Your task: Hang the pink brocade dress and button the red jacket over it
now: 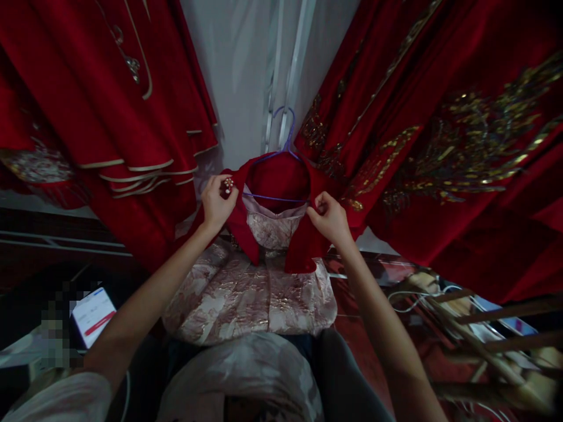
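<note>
A short red jacket (300, 251) hangs in front of me on a purple hanger (288, 126), over a pale pink brocade dress (246, 299) with a shiny pattern. My left hand (216, 205) is closed on the jacket's left front edge near the shoulder. At its fingertips sits a small flower-shaped ornament (228, 185) with pale beads; whether it is fixed to the cloth or held, I cannot tell. On the other side, my right hand (329, 218) pinches the right front edge of the jacket, fingers curled in.
Red embroidered garments hang on the left (145, 129) and on the right (422, 176), the latter with gold sequins. A white wall (237, 70) stands behind. At lower left a lit phone (93, 316) shows beside a person. A wooden rack (484, 346) with white cables is at lower right.
</note>
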Action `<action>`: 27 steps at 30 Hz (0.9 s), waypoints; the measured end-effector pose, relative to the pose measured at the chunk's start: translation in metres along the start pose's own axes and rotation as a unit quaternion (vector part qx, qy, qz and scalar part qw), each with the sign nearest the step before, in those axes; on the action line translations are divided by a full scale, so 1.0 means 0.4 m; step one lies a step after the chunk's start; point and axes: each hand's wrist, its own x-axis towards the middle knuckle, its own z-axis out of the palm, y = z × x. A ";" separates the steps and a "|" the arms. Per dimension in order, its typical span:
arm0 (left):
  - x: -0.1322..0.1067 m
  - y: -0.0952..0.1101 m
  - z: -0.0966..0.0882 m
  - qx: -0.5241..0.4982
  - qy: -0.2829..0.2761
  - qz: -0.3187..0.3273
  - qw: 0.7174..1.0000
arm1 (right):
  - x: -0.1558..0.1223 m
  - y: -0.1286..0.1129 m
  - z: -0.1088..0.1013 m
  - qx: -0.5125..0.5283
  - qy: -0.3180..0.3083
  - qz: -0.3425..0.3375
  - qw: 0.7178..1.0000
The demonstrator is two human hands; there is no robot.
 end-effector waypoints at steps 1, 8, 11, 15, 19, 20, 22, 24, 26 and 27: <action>-0.009 -0.001 -0.003 -0.014 0.001 0.001 1.000 | -0.001 0.011 -0.002 -0.001 -0.003 0.013 1.000; -0.026 0.051 -0.022 -0.085 -0.036 0.039 0.995 | 0.008 0.038 0.034 0.124 -0.035 0.039 0.991; -0.038 0.105 -0.007 -0.109 -0.100 0.087 0.985 | 0.018 0.004 0.079 0.172 -0.066 0.006 0.983; -0.070 0.163 0.026 -0.106 -0.202 0.150 0.962 | 0.021 -0.039 0.145 0.240 -0.097 -0.018 0.966; -0.084 0.164 0.036 -0.092 -0.192 0.147 0.966 | 0.017 -0.035 0.171 0.298 -0.065 -0.004 0.952; -0.084 0.160 0.034 -0.087 -0.177 0.143 0.970 | 0.016 -0.031 0.171 0.315 -0.053 0.007 0.948; -0.081 0.155 0.031 -0.089 -0.155 0.127 0.976 | 0.013 -0.026 0.168 0.350 -0.040 0.034 0.935; -0.079 0.156 0.031 -0.116 -0.155 0.102 0.976 | 0.010 -0.027 0.166 0.376 -0.058 0.047 0.923; -0.079 0.161 0.037 -0.152 -0.162 0.079 0.972 | 0.005 -0.028 0.167 0.383 -0.079 0.038 0.920; -0.079 0.164 0.041 -0.168 -0.161 0.069 0.970 | 0.003 -0.028 0.168 0.381 -0.088 0.029 0.920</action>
